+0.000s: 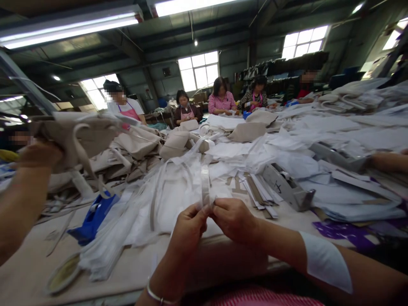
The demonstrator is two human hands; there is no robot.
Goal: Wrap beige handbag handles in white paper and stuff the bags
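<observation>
In front of my body, my left hand (189, 227) and my right hand (236, 219) meet, their fingertips pinched together on a narrow whitish strap (205, 185) that stands up from them. The strap looks wrapped in thin white material; its lower end is hidden by my fingers. Below my hands lies a beige bag-like piece (226, 257), partly in shadow. Just beyond my left hand, another strap (154, 199) curves over white wrapping sheets (174, 191). To the right of my right hand stands a grey tape dispenser (287, 187).
A blue tape dispenser (95, 216), a stack of white sheets (102, 257) and a tape roll (63, 272) lie at left. A co-worker's hand (40, 153) there lifts a beige bag (86, 136). At right, another person's hand (390, 163) touches a second grey dispenser (338, 157).
</observation>
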